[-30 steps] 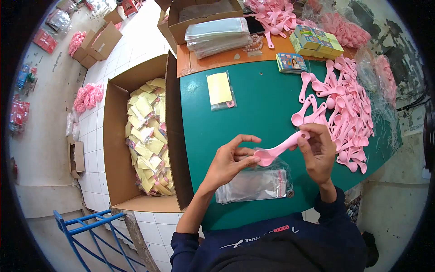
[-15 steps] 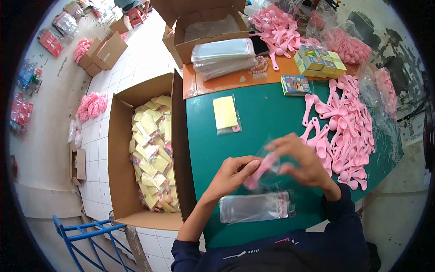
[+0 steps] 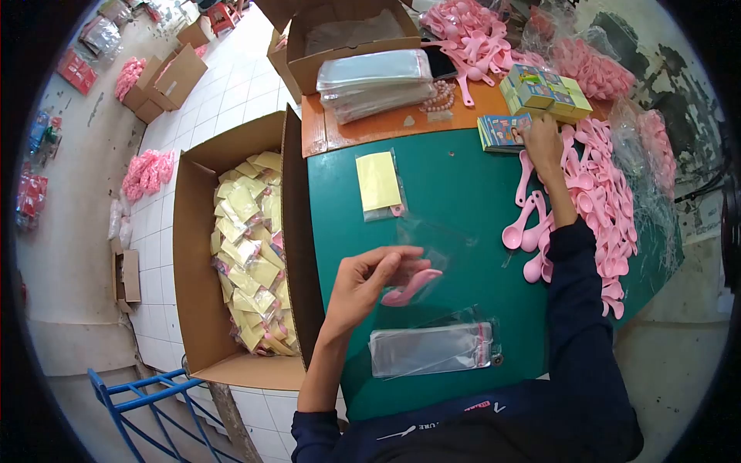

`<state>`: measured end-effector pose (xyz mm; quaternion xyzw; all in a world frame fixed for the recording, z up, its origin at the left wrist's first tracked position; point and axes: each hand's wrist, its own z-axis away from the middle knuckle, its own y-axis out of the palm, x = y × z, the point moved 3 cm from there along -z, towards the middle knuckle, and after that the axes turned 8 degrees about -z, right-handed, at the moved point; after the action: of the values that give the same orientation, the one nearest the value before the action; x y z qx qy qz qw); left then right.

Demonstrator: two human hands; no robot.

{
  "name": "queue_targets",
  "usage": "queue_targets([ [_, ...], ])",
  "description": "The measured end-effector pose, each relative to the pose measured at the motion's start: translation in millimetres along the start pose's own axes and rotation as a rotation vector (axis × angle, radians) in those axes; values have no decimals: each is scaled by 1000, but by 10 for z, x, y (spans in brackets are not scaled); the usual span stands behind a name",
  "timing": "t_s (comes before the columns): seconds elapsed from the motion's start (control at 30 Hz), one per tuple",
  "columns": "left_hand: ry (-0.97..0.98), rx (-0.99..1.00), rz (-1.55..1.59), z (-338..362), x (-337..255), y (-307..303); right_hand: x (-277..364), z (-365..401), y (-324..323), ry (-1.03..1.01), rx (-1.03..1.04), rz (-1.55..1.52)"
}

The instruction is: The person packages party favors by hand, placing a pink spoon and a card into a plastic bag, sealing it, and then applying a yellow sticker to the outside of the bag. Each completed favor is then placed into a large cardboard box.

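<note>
My left hand (image 3: 364,279) is closed on a clear plastic bag (image 3: 438,238) over the middle of the green table. A pink spoon (image 3: 411,290) lies in the bag, just right of my fingers. My right hand (image 3: 545,148) reaches to the back right, its fingers pinched at the right edge of a small stack of printed cards (image 3: 498,133). Whether one card is lifted off the stack cannot be seen. Below my left hand, a pile of empty clear bags (image 3: 428,351) rests near the table's front edge.
A filled bag with a yellow card (image 3: 378,181) lies behind my left hand. Loose pink spoons (image 3: 598,193) cover the right side. At left stands a carton (image 3: 197,309) of packed bags. Bundled cards (image 3: 540,92) and more clear bags (image 3: 374,73) sit at the back.
My right hand has left the bag and moved back and right to the card stack. The spoon and bag stay in my left hand, which has shifted slightly left.
</note>
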<state>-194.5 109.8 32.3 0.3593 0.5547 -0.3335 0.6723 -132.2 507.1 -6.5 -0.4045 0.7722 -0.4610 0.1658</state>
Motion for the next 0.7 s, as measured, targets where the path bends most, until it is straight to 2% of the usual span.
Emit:
queue_targets([
  [0.1,-27,-5,-16,-15,29,22,27,-28,-128,36,5,-161],
  [0.13,-33,-7,-17,-17,37,30,84,-47,-235,-145,-77,-215],
  [0.17,-39,-15,-18,-13,42,31,77,-37,-264,-33,95,-499],
  [0.23,-39,14,-56,-20,39,40,529,149,-848,199,466,-1056],
  [0.3,-44,40,-99,-62,23,38,951,417,-1279,123,486,-1398],
  [0.4,-49,71,-155,-105,10,62,1195,750,-1565,92,576,-1497],
  [0.5,-7,96,-222,-119,-33,67,1264,801,-1755,-82,798,-1233],
  [0.7,-23,165,-430,-40,-105,147,1341,899,-1813,-246,848,-1121],
])
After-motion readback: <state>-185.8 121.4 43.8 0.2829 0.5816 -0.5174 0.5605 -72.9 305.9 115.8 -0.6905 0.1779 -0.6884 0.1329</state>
